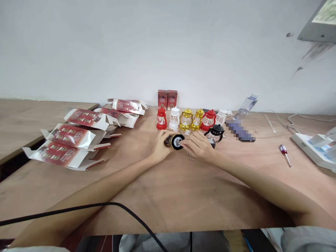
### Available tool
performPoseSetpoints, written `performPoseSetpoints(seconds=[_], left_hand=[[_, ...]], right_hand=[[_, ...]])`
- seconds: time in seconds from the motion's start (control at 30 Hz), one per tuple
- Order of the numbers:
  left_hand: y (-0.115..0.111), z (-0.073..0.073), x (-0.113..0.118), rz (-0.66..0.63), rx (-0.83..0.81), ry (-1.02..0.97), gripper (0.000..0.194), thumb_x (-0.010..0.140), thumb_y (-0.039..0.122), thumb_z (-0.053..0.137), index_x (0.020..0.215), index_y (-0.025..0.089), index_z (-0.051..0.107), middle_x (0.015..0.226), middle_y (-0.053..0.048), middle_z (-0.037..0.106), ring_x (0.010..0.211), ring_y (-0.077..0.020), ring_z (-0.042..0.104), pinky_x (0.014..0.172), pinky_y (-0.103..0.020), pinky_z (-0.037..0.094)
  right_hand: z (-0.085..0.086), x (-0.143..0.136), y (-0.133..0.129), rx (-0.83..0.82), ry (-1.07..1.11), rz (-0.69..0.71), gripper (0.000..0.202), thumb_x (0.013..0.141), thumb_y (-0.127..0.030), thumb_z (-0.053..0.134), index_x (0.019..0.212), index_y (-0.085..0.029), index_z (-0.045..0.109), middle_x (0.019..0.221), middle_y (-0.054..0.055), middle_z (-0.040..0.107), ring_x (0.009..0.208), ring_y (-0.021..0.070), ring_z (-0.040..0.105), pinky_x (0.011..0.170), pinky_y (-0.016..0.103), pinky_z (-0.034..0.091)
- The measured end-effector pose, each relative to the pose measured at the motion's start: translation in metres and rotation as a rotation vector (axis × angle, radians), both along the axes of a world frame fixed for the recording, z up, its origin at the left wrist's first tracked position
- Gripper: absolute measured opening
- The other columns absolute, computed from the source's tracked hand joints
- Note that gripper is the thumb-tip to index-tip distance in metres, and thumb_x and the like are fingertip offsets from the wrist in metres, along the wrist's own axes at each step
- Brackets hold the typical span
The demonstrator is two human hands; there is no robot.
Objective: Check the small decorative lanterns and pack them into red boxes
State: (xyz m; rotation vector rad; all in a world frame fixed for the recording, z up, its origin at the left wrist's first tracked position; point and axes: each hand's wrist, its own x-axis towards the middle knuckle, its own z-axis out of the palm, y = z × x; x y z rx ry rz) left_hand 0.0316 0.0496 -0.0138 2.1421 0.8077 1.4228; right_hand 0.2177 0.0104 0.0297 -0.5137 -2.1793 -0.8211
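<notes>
My left hand (160, 147) is closed around a small lantern (177, 142), dark with a gold edge, tipped so that its round base faces me. The base has a black rim and a pale centre with small parts. At that centre, the fingers of my right hand (200, 146) are pinched together; whatever they hold is too small to make out. Just behind my right hand stands a black lantern (217, 130). A row of mini lanterns lies beyond both hands, among them a red one (161, 119), a white one (174, 118) and a gold one (186, 120).
Several opened red-and-white cartons (70, 134) lie at the left. Two red boxes (167, 99) stand by the wall. To the right are a water bottle (246, 105), a phone (240, 130), a screwdriver (285, 154) and a white tray (312, 150). A black cable (115, 203) crosses in front.
</notes>
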Motion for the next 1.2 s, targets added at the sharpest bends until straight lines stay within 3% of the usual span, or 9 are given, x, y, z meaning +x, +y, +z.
performPoseSetpoints(seconds=[0.2,0.33,0.43,0.5,0.63,0.77,0.9,1.03,1.2], left_hand=[[-0.001,0.002,-0.003,0.121,0.112,0.052,0.039,0.069,0.012,0.071,0.106,0.022,0.064,0.101,-0.005,0.055,0.099,-0.0205,0.054,0.089,-0.036,0.045],[0.006,0.006,-0.019,0.336,0.387,0.265,0.043,0.074,0.007,0.062,0.11,0.029,0.064,0.116,-0.008,0.052,0.112,-0.026,0.047,0.095,-0.044,0.039],[0.015,0.007,-0.031,0.298,0.658,0.501,0.039,0.082,0.012,0.058,0.11,0.039,0.064,0.118,-0.006,0.055,0.115,-0.0264,0.047,0.098,-0.05,0.034],[0.018,0.007,-0.034,0.249,0.74,0.602,0.037,0.087,0.016,0.056,0.111,0.042,0.062,0.118,-0.005,0.058,0.117,-0.0247,0.048,0.1,-0.051,0.032],[0.017,0.006,-0.032,0.217,0.711,0.581,0.033,0.087,0.021,0.059,0.11,0.044,0.061,0.116,-0.002,0.061,0.117,-0.0224,0.05,0.103,-0.051,0.03],[0.013,0.007,-0.03,0.137,0.635,0.515,0.036,0.087,0.017,0.058,0.109,0.044,0.062,0.117,-0.003,0.061,0.116,-0.0233,0.051,0.104,-0.051,0.028],[0.013,0.007,-0.032,0.252,0.613,0.509,0.044,0.081,0.01,0.058,0.114,0.039,0.062,0.119,-0.007,0.057,0.115,-0.0273,0.049,0.097,-0.049,0.035],[0.014,0.005,-0.031,0.273,0.569,0.462,0.045,0.078,0.011,0.06,0.118,0.031,0.06,0.117,-0.009,0.053,0.11,-0.0253,0.049,0.092,-0.042,0.042],[0.008,0.003,-0.026,0.187,0.503,0.396,0.047,0.078,0.015,0.062,0.123,0.029,0.056,0.119,-0.008,0.051,0.11,-0.0237,0.05,0.092,-0.039,0.044]], right_hand=[[-0.006,0.002,-0.005,-0.163,0.174,0.038,0.005,0.089,-0.014,0.051,0.091,-0.017,0.054,0.078,0.006,0.061,0.072,0.0175,0.053,0.063,0.03,0.04],[-0.018,0.009,-0.013,-0.188,0.116,-0.03,0.009,0.089,-0.014,0.05,0.083,-0.018,0.054,0.07,0.004,0.057,0.067,0.0164,0.048,0.061,0.029,0.036],[-0.028,0.012,-0.018,-0.145,-0.047,-0.101,0.016,0.089,-0.015,0.051,0.074,-0.017,0.054,0.064,0.002,0.053,0.064,0.0158,0.043,0.06,0.029,0.032],[-0.033,0.012,-0.019,-0.132,-0.123,-0.129,0.02,0.089,-0.016,0.051,0.069,-0.017,0.053,0.064,0.002,0.054,0.065,0.0161,0.042,0.061,0.029,0.03],[-0.036,0.011,-0.017,-0.138,-0.179,-0.148,0.023,0.09,-0.018,0.051,0.068,-0.016,0.055,0.066,0.003,0.055,0.068,0.0168,0.041,0.063,0.03,0.029],[-0.036,0.011,-0.016,-0.126,-0.181,-0.157,0.022,0.089,-0.019,0.052,0.068,-0.016,0.056,0.065,0.003,0.056,0.067,0.0166,0.042,0.063,0.03,0.029],[-0.035,0.011,-0.019,-0.107,-0.088,-0.167,0.021,0.089,-0.017,0.052,0.069,-0.017,0.056,0.062,0.001,0.055,0.063,0.0153,0.043,0.06,0.029,0.03],[-0.028,0.009,-0.026,-0.076,0.053,-0.074,0.004,0.085,-0.014,0.059,0.082,-0.017,0.058,0.068,0.002,0.061,0.065,0.0144,0.048,0.06,0.029,0.032],[-0.016,-0.003,-0.022,0.024,0.092,-0.037,0.005,0.085,-0.014,0.06,0.087,-0.019,0.059,0.072,0.001,0.065,0.068,0.0142,0.05,0.061,0.03,0.033]])
